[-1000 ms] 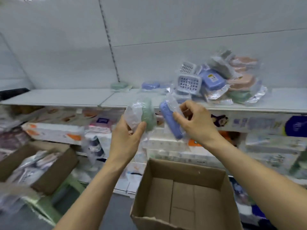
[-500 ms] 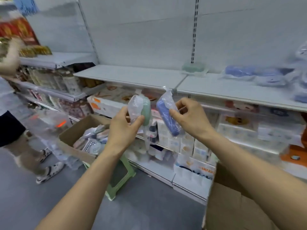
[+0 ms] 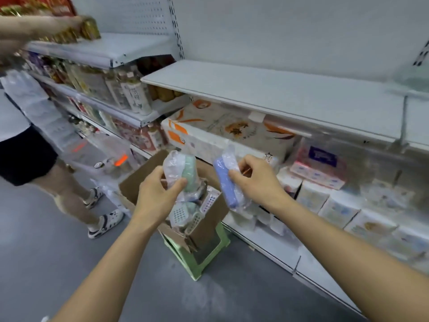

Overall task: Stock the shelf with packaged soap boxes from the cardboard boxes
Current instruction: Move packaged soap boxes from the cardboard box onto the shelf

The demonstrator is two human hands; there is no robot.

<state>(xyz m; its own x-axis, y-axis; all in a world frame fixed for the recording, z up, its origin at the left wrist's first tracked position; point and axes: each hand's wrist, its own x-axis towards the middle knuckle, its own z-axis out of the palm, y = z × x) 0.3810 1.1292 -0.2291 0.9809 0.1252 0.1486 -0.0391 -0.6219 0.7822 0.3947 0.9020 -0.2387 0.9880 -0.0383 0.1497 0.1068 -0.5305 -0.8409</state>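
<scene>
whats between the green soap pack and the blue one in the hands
In the head view no object sits between the green soap pack and the blue soap pack; through the gap shows the cardboard box below, on a green stool.

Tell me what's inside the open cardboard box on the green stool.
The brown cardboard box holds plastic-wrapped soap boxes, with white perforated ones on top. The left hand covers part; deeper layers are hidden.

I have both arms stretched forward; my left hand (image 3: 155, 192) and right hand (image 3: 255, 180) each curl in a grip, side by side.
</scene>
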